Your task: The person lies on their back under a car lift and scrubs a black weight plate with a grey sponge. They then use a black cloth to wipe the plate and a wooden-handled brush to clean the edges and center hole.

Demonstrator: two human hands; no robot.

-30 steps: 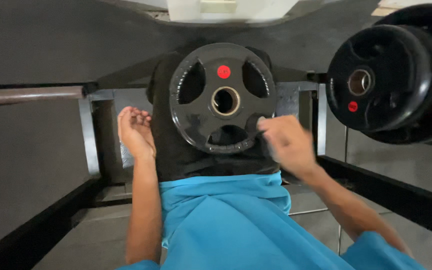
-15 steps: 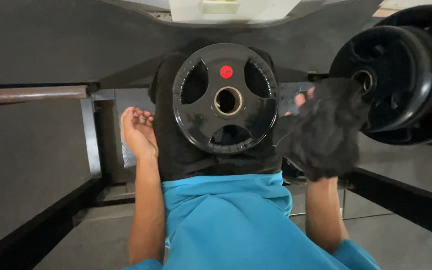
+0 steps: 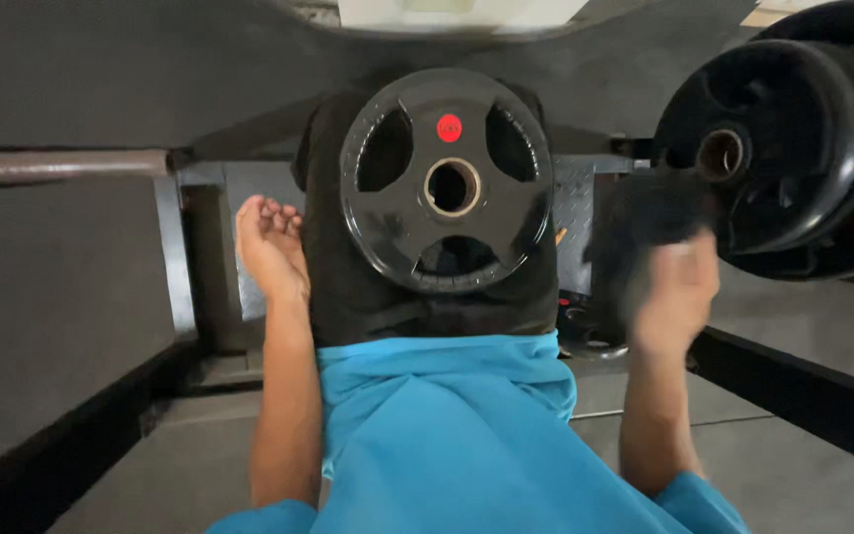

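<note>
A black weight plate [image 3: 447, 183] with a red dot and three grip holes lies on my black-clad lap [image 3: 427, 307], below my blue shirt [image 3: 447, 435]. My left hand [image 3: 269, 247] rests palm up beside my left thigh, fingers loosely apart, holding nothing. My right hand [image 3: 679, 297] is raised to the right of the plate and blurred by motion. It grips a black cloth-like thing [image 3: 644, 222], possibly a glove, which hangs above the fingers.
A stack of black weight plates [image 3: 793, 148] sits on a bar end at the upper right. A grey metal frame [image 3: 175, 257] and a bar [image 3: 51, 166] stand at the left, and a dark beam [image 3: 803, 396] runs at the lower right. Below is grey floor [image 3: 150, 485].
My right hand left the plate's right rim, swung right and came up with the black cloth-like thing. My left hand and the plate stayed put.
</note>
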